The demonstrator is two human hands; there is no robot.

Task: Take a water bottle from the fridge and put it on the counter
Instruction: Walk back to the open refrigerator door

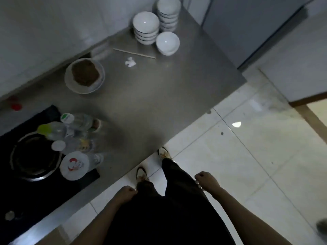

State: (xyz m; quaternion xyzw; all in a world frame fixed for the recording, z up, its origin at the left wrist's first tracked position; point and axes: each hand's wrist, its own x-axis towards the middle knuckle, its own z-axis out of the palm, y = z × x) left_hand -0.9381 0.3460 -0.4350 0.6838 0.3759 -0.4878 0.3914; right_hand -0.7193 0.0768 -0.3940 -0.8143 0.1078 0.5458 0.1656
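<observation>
Several clear water bottles [77,137] stand together on the steel counter [159,96] next to the stove, at the left. The grey fridge [247,27] stands at the top right, its door closed. My left hand [124,193] hangs by my left thigh with its fingers curled and nothing in it. My right hand [207,181] hangs by my right thigh, also curled and empty. Both hands are below counter height, away from the bottles and the fridge.
Stacks of white bowls [155,25] stand at the counter's far end. A chopstick [134,53] and a scrap of paper [130,62] lie near them. A bowl of brown food [85,75] sits by the wall. A black stove with a pan [33,156] is at the left. White tiled floor [247,156] spreads to the right.
</observation>
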